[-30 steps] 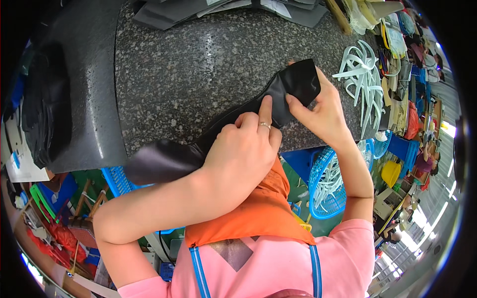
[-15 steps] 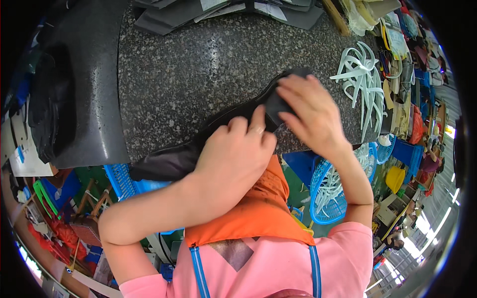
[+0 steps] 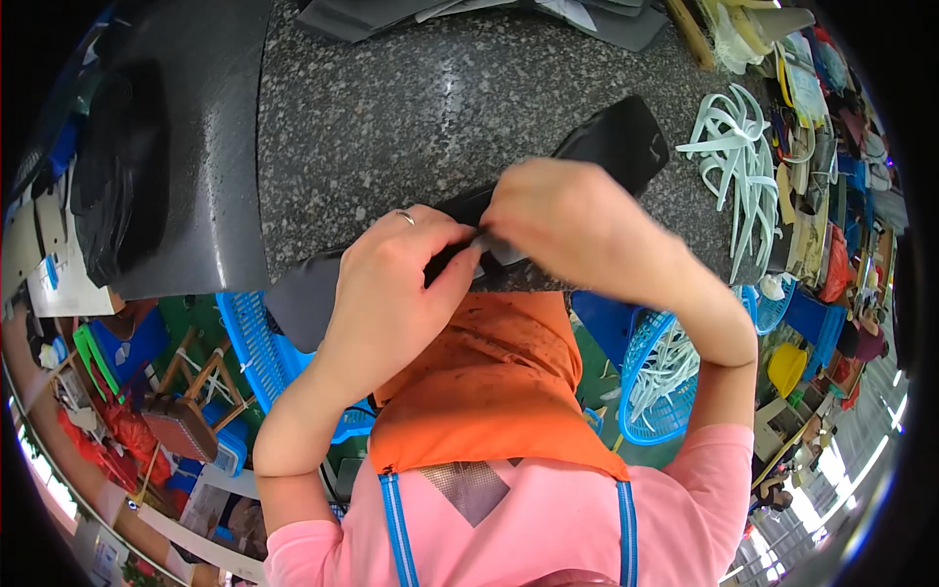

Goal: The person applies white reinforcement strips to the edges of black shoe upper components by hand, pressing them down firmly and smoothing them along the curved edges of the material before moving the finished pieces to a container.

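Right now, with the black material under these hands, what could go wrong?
The left end of the black material hangs past the front edge of the worktop, so its weight might pull it askew. The left hand and right hand are nearly fingertip to fingertip, so they could hinder each other or crease it.

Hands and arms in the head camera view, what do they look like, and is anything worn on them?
The left hand wears a silver-coloured ring. The right hand, slightly blurred, shows no ring. Neither wears a glove. The forearms are bare, with short pink sleeves above.
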Demonstrator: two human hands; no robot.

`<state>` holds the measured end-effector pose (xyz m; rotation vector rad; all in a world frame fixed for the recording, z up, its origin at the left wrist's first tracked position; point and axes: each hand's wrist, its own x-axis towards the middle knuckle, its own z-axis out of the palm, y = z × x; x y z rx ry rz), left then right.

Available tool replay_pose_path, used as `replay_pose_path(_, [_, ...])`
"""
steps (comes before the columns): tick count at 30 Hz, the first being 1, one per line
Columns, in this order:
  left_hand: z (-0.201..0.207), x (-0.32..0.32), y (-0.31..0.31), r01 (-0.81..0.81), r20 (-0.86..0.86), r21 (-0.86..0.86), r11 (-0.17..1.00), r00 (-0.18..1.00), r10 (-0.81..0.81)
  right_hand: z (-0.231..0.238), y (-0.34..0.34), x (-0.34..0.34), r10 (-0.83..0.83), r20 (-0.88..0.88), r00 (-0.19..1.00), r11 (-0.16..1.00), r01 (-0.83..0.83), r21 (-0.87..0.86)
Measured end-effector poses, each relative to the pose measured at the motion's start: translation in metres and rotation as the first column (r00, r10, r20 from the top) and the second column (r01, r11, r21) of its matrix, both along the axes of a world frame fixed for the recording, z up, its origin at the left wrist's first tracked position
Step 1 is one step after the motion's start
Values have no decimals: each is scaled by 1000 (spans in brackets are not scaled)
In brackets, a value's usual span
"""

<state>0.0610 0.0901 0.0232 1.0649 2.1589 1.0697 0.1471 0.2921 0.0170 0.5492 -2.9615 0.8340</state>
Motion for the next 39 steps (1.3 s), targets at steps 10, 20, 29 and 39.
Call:
replay_pose_path(10, [-14, 1, -14, 358, -338, -4, 934, 879, -338, -2, 3, -4, 8, 226, 974, 961, 55, -270])
replay_pose_path(20, [-11, 6, -7, 387, -478, -75, 919, 795, -374, -22, -2, 34, 15, 15, 1000, 960, -10, -279])
replay_pose_path(29, [-1, 14, 9, 366, -483, -180, 913, 776, -406, -23, -9, 50, -239, -91, 967, 964, 225, -138])
replay_pose_path(39, [-11, 13, -1, 366, -581, -82, 927, 738, -343, -32, -4, 64, -123, -52, 991, 898, 89, -432])
